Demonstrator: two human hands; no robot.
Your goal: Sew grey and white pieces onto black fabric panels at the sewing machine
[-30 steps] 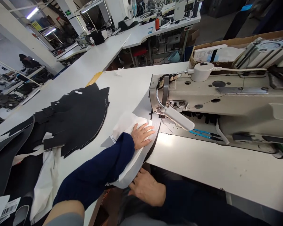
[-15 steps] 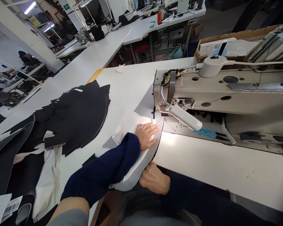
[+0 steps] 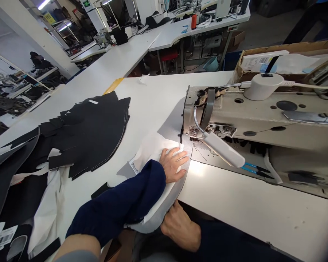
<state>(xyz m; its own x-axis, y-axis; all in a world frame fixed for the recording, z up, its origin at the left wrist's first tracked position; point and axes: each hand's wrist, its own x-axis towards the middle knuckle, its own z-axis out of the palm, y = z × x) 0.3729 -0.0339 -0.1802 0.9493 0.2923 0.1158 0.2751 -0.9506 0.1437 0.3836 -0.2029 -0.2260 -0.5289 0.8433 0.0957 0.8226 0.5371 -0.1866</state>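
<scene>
My left hand (image 3: 174, 163) lies flat with fingers spread on a white fabric piece (image 3: 153, 149), just left of the needle area of a grey industrial sewing machine (image 3: 262, 116). A grey mesh piece (image 3: 177, 125) lies beneath the white one and curves off the table's front edge. My right hand (image 3: 182, 227) is below that edge, pinching the lower end of the curved fabric edge. The machine's white lamp (image 3: 224, 149) shines on the table by the needle.
A fanned stack of black cut pieces (image 3: 90, 134) lies on the white table (image 3: 153, 94) to the left. White cloth and barcode tags (image 3: 5, 238) are at lower left. Blue snips (image 3: 251, 169) rest under the machine arm. A cardboard box (image 3: 262, 62) stands behind it.
My right hand has come up from below and closed on the fabric's lower edge. My left hand stays flat on the white piece. The view has shifted slightly left.
</scene>
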